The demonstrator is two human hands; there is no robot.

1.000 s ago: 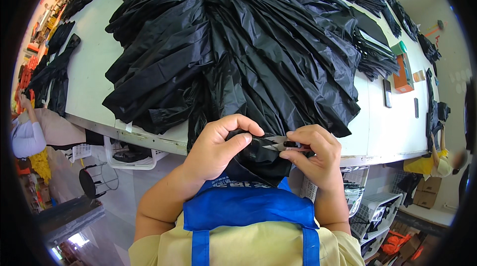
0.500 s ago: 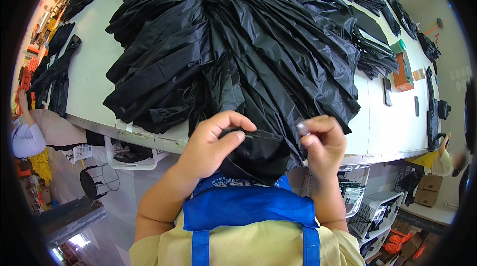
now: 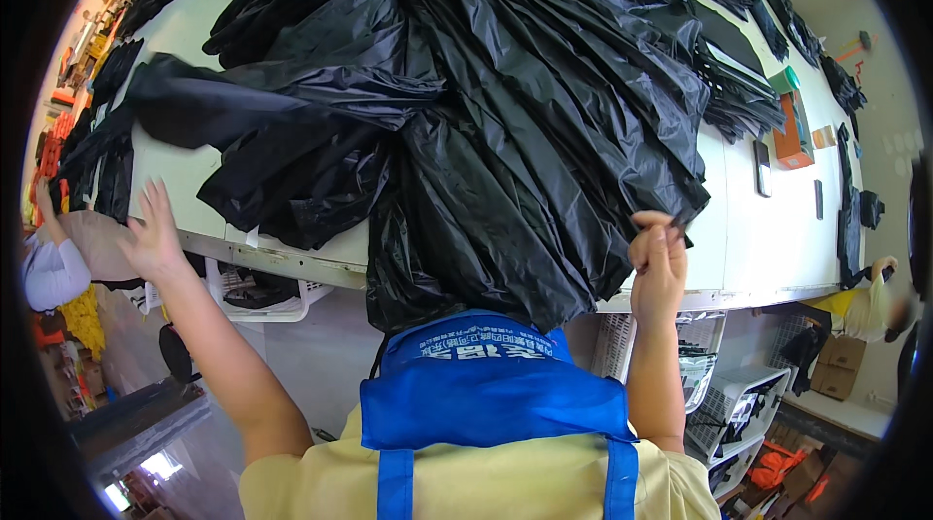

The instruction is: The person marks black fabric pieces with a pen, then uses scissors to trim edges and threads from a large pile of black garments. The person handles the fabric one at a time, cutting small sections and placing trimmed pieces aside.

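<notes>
Fabric (image 3: 466, 121), black and glossy, lies heaped in pleats across the white table (image 3: 768, 248), its near edge spilling over the table's front toward the person's blue apron (image 3: 486, 394). At the left, the left hand (image 3: 151, 228) is raised with fingers spread wide, holding nothing, just beside a loose fold that juts out to the left. To the right, the right hand (image 3: 659, 262) is closed at the fabric's right near corner, fingertips pinched together on the hem; whether a small tool sits in that pinch I cannot tell. To do this well, I judge the right pinch should stay firm on the hem while the open left hand takes the left fold, so the sheet spreads evenly without dragging the pile off the table. Far right stands an orange box (image 3: 792, 136).
</notes>
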